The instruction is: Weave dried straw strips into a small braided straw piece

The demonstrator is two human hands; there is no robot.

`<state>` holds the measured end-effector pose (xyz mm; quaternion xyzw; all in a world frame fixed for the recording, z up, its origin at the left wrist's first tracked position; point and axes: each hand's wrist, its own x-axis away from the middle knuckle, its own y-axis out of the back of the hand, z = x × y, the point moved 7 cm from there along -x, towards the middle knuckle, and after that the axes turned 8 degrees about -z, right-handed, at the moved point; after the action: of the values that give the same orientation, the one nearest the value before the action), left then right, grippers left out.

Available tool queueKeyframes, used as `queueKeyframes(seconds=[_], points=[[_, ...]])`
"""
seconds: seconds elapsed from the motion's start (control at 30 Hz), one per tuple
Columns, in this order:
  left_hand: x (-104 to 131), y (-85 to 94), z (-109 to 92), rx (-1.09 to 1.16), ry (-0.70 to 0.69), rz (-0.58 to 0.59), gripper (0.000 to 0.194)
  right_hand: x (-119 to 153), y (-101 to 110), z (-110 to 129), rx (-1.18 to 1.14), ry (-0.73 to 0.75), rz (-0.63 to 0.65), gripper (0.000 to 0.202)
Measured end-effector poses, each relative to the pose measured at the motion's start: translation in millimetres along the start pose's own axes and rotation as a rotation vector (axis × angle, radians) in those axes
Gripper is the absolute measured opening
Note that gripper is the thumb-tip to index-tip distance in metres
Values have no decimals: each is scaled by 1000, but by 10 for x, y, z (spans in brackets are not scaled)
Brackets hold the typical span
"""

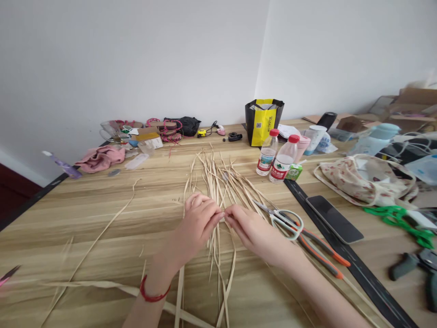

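A loose bundle of pale, flat straw strips (212, 175) lies lengthwise on the wooden table in front of me, its ends fanned out toward the wall. Over the middle of it, my left hand (198, 218) and my right hand (251, 228) meet fingertip to fingertip. Both are closed in a pinch on a thin straw strip, mostly hidden by the fingers. A red cord bracelet (153, 296) circles my left wrist. Right of my right hand lie scissors (287, 223) with pale handles, partly over orange-handled pliers (322, 250).
Two red-capped water bottles (282, 164) stand beyond the scissors, near a black and yellow bag (262, 123). A phone (334, 218) and a floral cloth bag (365, 180) lie right. One long single strip (102, 232) and a pink cloth (100, 159) are left.
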<state>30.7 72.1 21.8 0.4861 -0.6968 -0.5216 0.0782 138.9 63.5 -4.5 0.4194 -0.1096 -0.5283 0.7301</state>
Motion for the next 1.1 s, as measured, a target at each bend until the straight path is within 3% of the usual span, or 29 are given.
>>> queueKeyframes(seconds=[0.2, 0.53, 0.63, 0.73, 0.87, 0.97, 1.1], points=[[15, 38, 16, 45, 87, -11, 24, -20, -41, 28, 145, 72, -24, 16], [25, 101, 133, 20, 37, -141, 11, -4, 99, 4, -57, -19, -52, 13], [64, 38, 190, 245, 162, -48, 11, -14, 124, 32, -104, 28, -42, 12], [142, -77, 218, 657, 339, 113, 16, -3, 157, 139, -204, 145, 54, 15], [166, -117, 95, 997, 334, 214, 22, 74, 235, 276, -343, 233, 197, 17], [160, -130, 53, 894, 389, 207, 20, 100, 277, 261, -366, 194, 213, 17], [139, -22, 26, 507, 413, 73, 23, 85, 296, 180, -344, 129, 183, 16]])
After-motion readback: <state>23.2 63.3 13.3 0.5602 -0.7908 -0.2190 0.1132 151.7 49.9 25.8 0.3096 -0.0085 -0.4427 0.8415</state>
